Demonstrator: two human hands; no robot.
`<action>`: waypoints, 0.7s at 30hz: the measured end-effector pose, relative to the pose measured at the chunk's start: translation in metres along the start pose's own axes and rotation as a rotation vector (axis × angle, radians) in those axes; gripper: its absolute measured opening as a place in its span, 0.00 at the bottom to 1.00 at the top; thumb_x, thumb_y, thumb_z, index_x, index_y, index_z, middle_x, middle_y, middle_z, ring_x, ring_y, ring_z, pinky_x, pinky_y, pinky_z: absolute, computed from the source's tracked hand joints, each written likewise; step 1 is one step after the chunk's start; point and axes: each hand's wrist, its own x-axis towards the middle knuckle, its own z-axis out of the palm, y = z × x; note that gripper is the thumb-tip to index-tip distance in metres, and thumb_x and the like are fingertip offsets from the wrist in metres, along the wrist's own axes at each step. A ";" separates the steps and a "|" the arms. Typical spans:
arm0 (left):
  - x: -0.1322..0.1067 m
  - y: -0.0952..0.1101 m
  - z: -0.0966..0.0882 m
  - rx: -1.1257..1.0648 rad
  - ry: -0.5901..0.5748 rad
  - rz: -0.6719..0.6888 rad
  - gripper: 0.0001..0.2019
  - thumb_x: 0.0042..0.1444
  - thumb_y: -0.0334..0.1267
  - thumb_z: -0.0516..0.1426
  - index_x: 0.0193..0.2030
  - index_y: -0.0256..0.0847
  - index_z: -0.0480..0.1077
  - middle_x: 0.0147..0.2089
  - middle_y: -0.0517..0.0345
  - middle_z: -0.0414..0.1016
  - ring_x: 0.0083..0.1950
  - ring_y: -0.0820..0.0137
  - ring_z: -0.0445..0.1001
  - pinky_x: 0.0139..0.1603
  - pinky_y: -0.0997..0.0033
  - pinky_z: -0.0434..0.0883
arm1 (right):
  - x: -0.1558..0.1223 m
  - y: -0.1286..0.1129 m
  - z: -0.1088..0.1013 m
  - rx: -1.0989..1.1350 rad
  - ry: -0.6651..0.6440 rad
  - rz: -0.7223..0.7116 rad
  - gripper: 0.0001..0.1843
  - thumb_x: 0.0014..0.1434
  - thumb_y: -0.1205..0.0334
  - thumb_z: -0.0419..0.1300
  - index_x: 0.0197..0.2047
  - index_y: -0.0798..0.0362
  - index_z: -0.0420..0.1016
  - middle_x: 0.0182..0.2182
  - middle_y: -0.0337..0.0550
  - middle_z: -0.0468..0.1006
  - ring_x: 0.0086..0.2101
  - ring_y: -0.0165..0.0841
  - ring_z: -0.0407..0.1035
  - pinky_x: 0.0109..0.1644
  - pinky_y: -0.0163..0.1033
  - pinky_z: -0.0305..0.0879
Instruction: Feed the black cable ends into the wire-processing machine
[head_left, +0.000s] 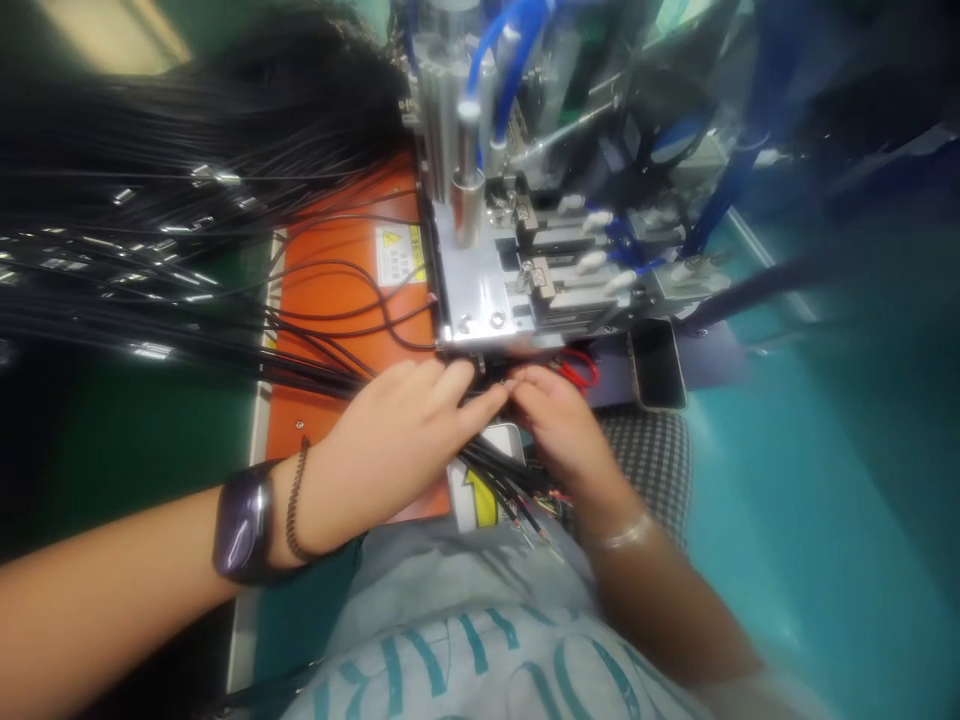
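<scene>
Fingertips of the left hand (pixel 401 430) and right hand (pixel 562 420) meet just before the metal plate (pixel 472 285) of a bench machine.
The thumb and forefinger of each hand are drawn close together; whether they are clamped on anything cannot be told. The black cables (pixel 315 372) run in from the left and pass beneath the left hand, their coloured wire ends (pixel 551 500) showing below, near the right wrist. A red wire loop (pixel 581 370) lies beside the right hand, a smartphone (pixel 658 365) farther right; an orange base (pixel 345 310) spreads under the cables, blue tubes (pixel 521 50) rising behind.
</scene>
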 end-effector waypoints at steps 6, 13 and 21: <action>-0.005 -0.006 0.000 0.011 0.086 0.012 0.09 0.58 0.26 0.48 0.39 0.38 0.67 0.33 0.56 0.64 0.32 0.67 0.64 0.30 0.67 0.60 | -0.008 -0.011 -0.001 -0.153 0.061 -0.167 0.08 0.54 0.58 0.58 0.34 0.53 0.73 0.31 0.38 0.74 0.33 0.31 0.66 0.39 0.36 0.62; -0.007 0.002 -0.009 0.026 0.125 -0.045 0.07 0.56 0.27 0.50 0.30 0.38 0.66 0.31 0.53 0.67 0.33 0.63 0.65 0.32 0.63 0.62 | -0.006 -0.012 -0.002 -0.336 0.087 -0.175 0.07 0.54 0.58 0.58 0.29 0.53 0.70 0.23 0.35 0.67 0.25 0.28 0.59 0.29 0.33 0.56; -0.019 0.022 -0.010 0.130 0.096 -0.098 0.15 0.54 0.25 0.49 0.47 0.27 0.70 0.34 0.45 0.73 0.35 0.59 0.69 0.32 0.61 0.65 | -0.003 -0.001 -0.007 -0.252 0.096 -0.138 0.08 0.55 0.57 0.60 0.32 0.53 0.69 0.23 0.33 0.65 0.24 0.27 0.59 0.28 0.33 0.57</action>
